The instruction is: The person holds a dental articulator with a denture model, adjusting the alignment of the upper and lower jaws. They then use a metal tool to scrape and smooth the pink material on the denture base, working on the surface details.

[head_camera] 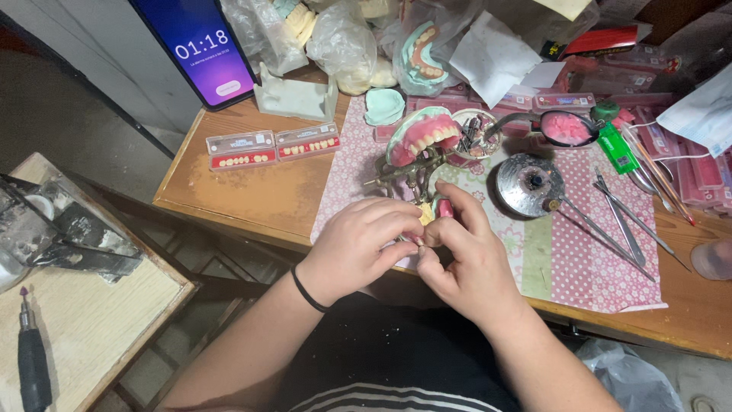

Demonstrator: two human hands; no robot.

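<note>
My left hand (358,248) and my right hand (461,255) meet at the table's front edge. Their fingertips pinch a small pale and pink denture piece (436,211) between them. Just beyond the hands stands a metal articulator (408,172) that carries a pink denture with white teeth (423,131). A black band circles my left wrist. What the fingers grip is mostly hidden by the fingers.
A pink dotted cloth (579,252) covers the wooden table (244,191). On it lie metal dental tools (621,221), a round metal dish (526,183) and a green lighter (616,149). Two tooth cards (271,149) lie to the left, a phone (204,47) behind. A rotary handpiece (30,355) rests on a side board.
</note>
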